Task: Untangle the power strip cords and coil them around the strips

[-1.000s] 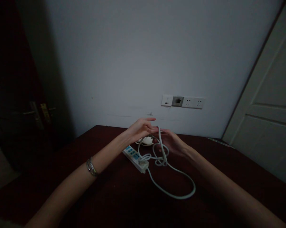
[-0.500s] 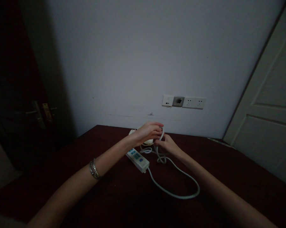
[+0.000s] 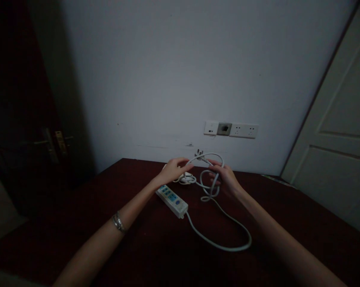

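Observation:
A white power strip (image 3: 174, 202) with blue sockets lies on the dark red table. Its white cord (image 3: 230, 249) sweeps right and back into loose loops under my hands. My left hand (image 3: 172, 171) pinches the cord at the left side of a raised loop. My right hand (image 3: 226, 176) grips the cord close behind its plug (image 3: 199, 154), whose metal prongs point up and left toward the wall. Beyond my left wrist sits a white object (image 3: 186, 177), partly hidden, with cord coiled against it; I cannot make out its kind.
Low on the grey wall, just above the table's back edge, is a row of wall sockets (image 3: 243, 130) and a grey plate (image 3: 224, 128). A dark door with a brass latch (image 3: 60, 141) stands at left, a pale panelled door (image 3: 341, 159) at right.
My hands have moved apart, the right one rightward, the left one slightly left. A cord loop is now raised between them, and the plug has come into view. The power strip stays nearly in place.

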Action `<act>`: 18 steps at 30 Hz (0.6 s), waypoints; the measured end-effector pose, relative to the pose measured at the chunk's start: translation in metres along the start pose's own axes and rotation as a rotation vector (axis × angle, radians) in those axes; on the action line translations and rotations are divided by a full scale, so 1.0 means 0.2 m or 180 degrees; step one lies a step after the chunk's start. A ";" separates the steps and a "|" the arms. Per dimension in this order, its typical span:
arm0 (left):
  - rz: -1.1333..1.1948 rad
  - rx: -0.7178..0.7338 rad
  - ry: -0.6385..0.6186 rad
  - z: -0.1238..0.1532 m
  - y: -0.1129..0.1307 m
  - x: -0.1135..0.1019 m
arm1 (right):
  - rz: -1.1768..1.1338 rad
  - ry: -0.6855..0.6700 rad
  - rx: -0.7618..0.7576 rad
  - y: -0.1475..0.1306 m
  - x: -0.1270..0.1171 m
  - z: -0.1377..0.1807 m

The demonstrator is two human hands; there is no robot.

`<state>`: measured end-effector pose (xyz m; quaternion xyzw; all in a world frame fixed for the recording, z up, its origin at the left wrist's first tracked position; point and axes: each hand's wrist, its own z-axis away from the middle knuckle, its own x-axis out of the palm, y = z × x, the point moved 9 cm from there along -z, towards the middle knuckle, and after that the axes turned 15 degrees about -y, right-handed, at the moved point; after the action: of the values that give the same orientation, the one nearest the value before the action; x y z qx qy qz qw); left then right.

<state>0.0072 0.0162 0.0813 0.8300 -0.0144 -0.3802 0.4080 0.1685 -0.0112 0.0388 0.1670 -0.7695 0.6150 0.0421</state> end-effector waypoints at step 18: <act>0.2561 -0.0581 -0.1019 0.00 -0.24 0.27 | -0.0489 -0.1210 0.0042 0.01 0.07 0.07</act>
<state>0.0306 0.0302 0.0143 0.6495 -0.3657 -0.3145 0.5877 0.1576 -0.0277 0.0378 0.3386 -0.7445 0.5724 -0.0582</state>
